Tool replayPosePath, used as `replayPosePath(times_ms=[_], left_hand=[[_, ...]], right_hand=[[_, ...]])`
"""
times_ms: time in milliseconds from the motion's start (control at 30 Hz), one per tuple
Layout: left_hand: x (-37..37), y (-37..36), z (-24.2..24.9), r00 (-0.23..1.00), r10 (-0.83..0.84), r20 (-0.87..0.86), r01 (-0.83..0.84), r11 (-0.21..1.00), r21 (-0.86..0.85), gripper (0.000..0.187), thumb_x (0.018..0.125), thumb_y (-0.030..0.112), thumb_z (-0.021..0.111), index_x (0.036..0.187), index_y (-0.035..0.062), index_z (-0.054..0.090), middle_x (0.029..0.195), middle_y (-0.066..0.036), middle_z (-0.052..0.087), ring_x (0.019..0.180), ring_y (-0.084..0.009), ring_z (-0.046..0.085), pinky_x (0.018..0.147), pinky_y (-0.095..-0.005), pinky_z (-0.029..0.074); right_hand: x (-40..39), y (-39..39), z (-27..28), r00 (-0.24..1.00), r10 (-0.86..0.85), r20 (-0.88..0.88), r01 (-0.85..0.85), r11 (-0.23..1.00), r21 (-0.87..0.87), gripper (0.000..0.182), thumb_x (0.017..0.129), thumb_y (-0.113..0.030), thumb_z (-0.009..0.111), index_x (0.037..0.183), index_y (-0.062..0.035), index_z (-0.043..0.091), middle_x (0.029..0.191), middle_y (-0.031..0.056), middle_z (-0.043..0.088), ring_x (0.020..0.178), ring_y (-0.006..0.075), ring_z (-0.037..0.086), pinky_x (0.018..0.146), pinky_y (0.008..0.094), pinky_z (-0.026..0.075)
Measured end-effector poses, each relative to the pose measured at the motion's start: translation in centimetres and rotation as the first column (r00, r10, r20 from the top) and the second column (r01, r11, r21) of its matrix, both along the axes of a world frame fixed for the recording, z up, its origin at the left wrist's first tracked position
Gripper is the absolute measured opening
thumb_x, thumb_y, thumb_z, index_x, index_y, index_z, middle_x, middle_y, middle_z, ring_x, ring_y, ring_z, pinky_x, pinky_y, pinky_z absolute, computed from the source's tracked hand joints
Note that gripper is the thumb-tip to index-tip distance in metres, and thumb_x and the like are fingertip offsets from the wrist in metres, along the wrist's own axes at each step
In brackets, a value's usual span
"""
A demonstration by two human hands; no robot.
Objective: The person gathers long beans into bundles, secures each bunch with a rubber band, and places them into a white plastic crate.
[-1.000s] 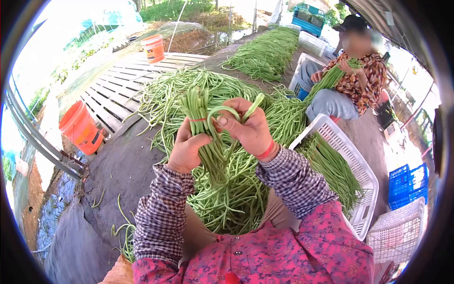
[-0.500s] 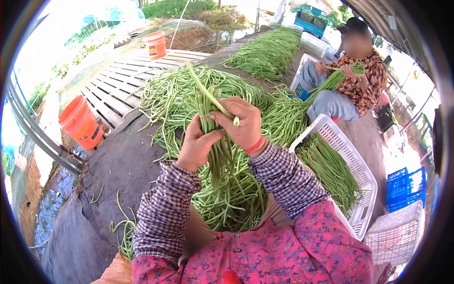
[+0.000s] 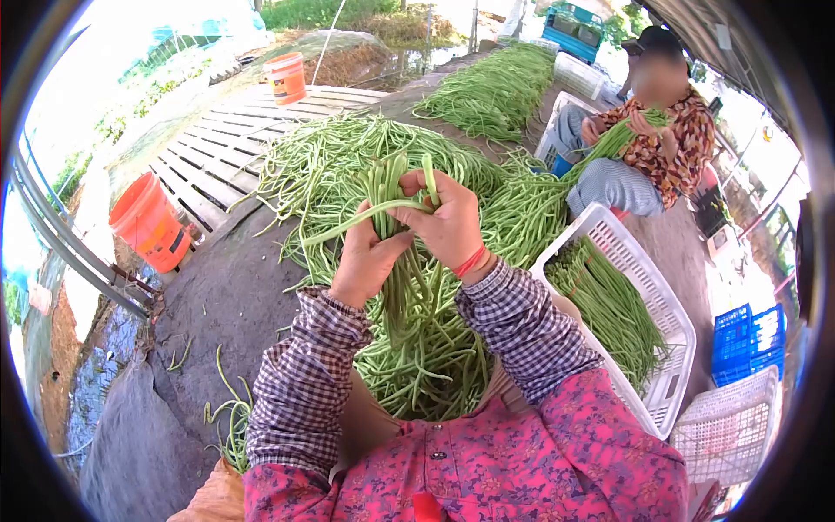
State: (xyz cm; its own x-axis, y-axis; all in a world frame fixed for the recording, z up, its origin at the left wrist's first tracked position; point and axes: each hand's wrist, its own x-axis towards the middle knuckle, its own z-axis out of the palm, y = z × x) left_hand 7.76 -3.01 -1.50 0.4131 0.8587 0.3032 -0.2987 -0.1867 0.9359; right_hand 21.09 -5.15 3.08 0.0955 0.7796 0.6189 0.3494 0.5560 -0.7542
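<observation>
My left hand (image 3: 361,263) is wrapped round a bundle of long green beans (image 3: 384,187), its tops upright and its tails hanging down. My right hand (image 3: 445,222) closes on a single thicker, paler long bean (image 3: 344,228). That bean lies across the front of the bundle and points left, its other end bent up by my right fingers. A red rubber band (image 3: 470,261) circles my right wrist. Beneath both hands spreads a big heap of loose long beans (image 3: 426,365).
A white crate (image 3: 681,348) with bundled beans stands at my right, near blue crates (image 3: 731,348) and another white crate (image 3: 726,426). Orange buckets (image 3: 150,224) are at left. A seated person (image 3: 687,148) holds beans; another bean pile (image 3: 491,91) lies behind.
The single bean has swung down from pointing up and left to lying across the bundle, covering the red band seen there before. My left hand stays round the bundle.
</observation>
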Motion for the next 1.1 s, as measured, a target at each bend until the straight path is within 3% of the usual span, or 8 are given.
replayPosePath(times_ms=[133,200,300,467,567,733,833,1100], left_hand=[[0.1,0.0,0.2,0.993,0.108,-0.052,-0.097,0.978,0.184,0.046,0.079,-0.006,0.06,0.122,0.0,0.044,0.107,-0.004,0.056,0.095,-0.0096,0.055,0.08,-0.0241,0.047],[-0.8,0.1,0.9,0.995,0.004,-0.103,0.011,0.989,0.145,0.052,0.079,-0.005,0.062,0.126,0.0005,0.042,0.11,-0.004,0.056,0.096,-0.0095,0.054,0.081,-0.0243,0.047],[-1.4,-0.6,1.7,0.985,-0.167,-0.029,0.165,0.984,-0.064,0.064,0.073,-0.003,0.071,0.128,-0.0005,0.039,0.115,-0.006,0.052,0.104,-0.0124,0.05,0.085,-0.0269,0.047],[-1.5,-1.2,2.3,0.98,-0.159,-0.117,0.149,0.985,-0.084,0.052,0.072,-0.005,0.069,0.118,0.0011,0.045,0.096,-0.002,0.057,0.085,-0.0104,0.057,0.077,-0.0261,0.048],[-1.6,-1.3,2.1,0.977,-0.159,-0.142,0.149,0.986,-0.076,0.056,0.071,-0.006,0.067,0.121,-0.0003,0.043,0.094,-0.004,0.058,0.084,-0.0119,0.058,0.075,-0.0264,0.05],[-1.6,-0.9,1.0,0.973,-0.213,-0.087,0.192,0.96,-0.202,0.053,0.072,-0.009,0.061,0.122,-0.002,0.043,0.093,-0.008,0.06,0.078,-0.0174,0.063,0.07,-0.0292,0.054],[-1.6,-1.0,0.8,0.955,-0.276,0.11,0.297,0.889,-0.35,0.05,0.073,-0.01,0.058,0.121,-0.0023,0.045,0.093,-0.009,0.061,0.076,-0.0197,0.064,0.069,-0.0306,0.056],[-2.7,-0.7,0.6,0.95,-0.292,-0.108,0.232,0.896,-0.38,0.051,0.07,-0.012,0.054,0.119,0.0,0.05,0.091,-0.01,0.062,0.077,-0.0184,0.063,0.069,-0.0316,0.053]], right_hand=[[0.8,0.3,0.3,0.997,0.052,0.053,-0.046,0.992,-0.115,0.026,0.068,-0.008,0.078,0.083,0.0008,0.06,0.07,0.005,0.058,0.065,0.0112,0.055,0.059,0.0274,0.046],[1.6,0.4,0.7,0.98,0.103,0.168,-0.075,0.983,-0.167,0.022,0.07,-0.009,0.078,0.081,-0.0005,0.06,0.067,0.004,0.06,0.063,0.0106,0.055,0.058,0.0268,0.046],[2.5,0.2,1.5,0.973,0.231,-0.012,-0.23,0.962,-0.147,0.024,0.07,-0.013,0.079,0.081,-0.0008,0.062,0.071,0.0054,0.063,0.062,0.0107,0.055,0.059,0.027,0.047],[2.8,0.4,2.3,0.979,0.173,0.108,-0.144,0.962,-0.234,0.018,0.074,-0.012,0.075,0.084,0.0,0.066,0.071,0.0053,0.064,0.063,0.0081,0.055,0.059,0.0254,0.046],[3.1,0.5,1.2,0.925,0.303,-0.229,-0.361,0.89,-0.279,0.017,0.075,-0.012,0.075,0.082,0.0014,0.067,0.071,0.0041,0.064,0.065,0.0092,0.056,0.06,0.0248,0.046],[2.6,0.1,0.2,0.813,0.271,-0.516,-0.446,0.86,-0.25,0.019,0.081,-0.01,0.069,0.075,-0.004,0.052,0.054,-0.0021,0.047,0.04,0.0042,0.039,0.035,0.0208,0.028],[2.8,0.5,-0.1,0.739,0.295,-0.605,-0.492,0.85,-0.187,0.019,0.082,-0.009,0.068,0.075,-0.0043,0.051,0.053,-0.0024,0.046,0.04,0.005,0.04,0.035,0.021,0.029],[5.8,1.5,2.3,0.851,0.181,-0.492,-0.258,0.962,-0.092,0.02,0.085,-0.015,0.066,0.073,-0.0046,0.053,0.053,-0.0017,0.046,0.04,0.0057,0.039,0.034,0.0213,0.029]])
